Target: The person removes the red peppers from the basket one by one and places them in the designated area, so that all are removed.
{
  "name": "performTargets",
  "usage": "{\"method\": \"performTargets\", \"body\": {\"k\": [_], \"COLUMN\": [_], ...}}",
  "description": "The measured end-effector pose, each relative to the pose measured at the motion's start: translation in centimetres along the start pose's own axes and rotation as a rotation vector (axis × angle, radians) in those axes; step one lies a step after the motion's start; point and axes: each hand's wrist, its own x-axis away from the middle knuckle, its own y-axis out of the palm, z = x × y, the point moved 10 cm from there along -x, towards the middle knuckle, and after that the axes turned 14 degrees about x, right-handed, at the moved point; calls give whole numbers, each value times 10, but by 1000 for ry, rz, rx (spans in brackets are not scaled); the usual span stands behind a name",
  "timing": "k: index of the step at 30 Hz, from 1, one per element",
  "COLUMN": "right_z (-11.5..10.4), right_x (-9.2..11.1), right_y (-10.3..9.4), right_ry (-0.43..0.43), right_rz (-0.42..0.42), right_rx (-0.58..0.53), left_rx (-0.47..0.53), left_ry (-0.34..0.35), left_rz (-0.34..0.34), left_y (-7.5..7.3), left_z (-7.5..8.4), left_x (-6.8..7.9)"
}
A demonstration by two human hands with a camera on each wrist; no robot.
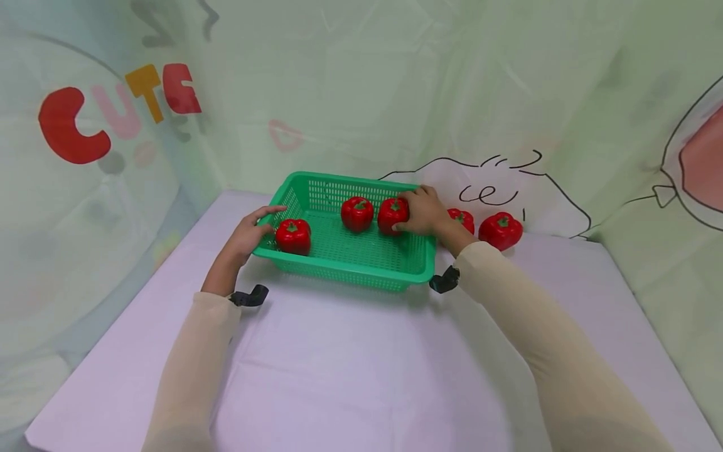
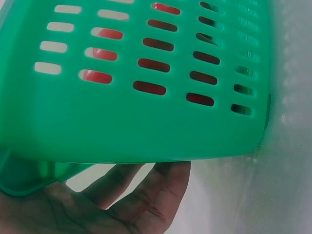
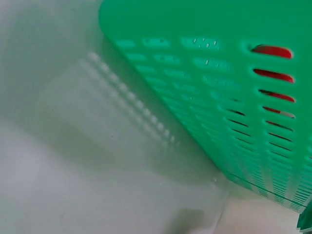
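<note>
A green plastic basket (image 1: 350, 270) with slotted walls stands on the table, three red bell peppers inside. My left hand (image 1: 248, 233) holds its left rim, close to the left bell pepper (image 1: 293, 236). In the left wrist view, the fingers (image 2: 158, 200) lie along the basket's rim (image 2: 126, 151). Over the right rim reaches my right hand (image 1: 423, 210), thumb and fingers around the rightmost bell pepper (image 1: 391, 216) in the basket. Just left of that sits the middle bell pepper (image 1: 357, 215). The right wrist view shows the basket wall (image 3: 209, 83) but not the hand.
Two more red bell peppers lie on the table right of the basket: one (image 1: 462, 220) partly behind the right wrist, another (image 1: 501, 231) farther right. A pale cloth covers the table (image 1: 361, 364). Printed curtains (image 1: 361, 81) hang behind and at the sides.
</note>
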Motion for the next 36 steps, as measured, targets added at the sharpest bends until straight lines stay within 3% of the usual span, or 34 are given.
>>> {"method": "performTargets", "body": {"k": [6,12,20,28,36], "right_z": [2,12,35,54,80], "right_x": [3,19,55,89,113], "right_y": [-7,-29,-56,-68,-67], "right_ry": [11,41,119,175,223], "right_rz": [55,172,258,396,514], "right_rx": [-88,-268,-506,-714,-730], "left_rx": [0,-5,-8,-25,-5], "left_ry": [-7,6,22,40,33], "left_rz": [-15,-22,-5,1,-10], "left_y": [7,12,0,-3,2], "left_z": [17,30,-1,0,2], "left_x": [14,25,-2,-2,1]}}
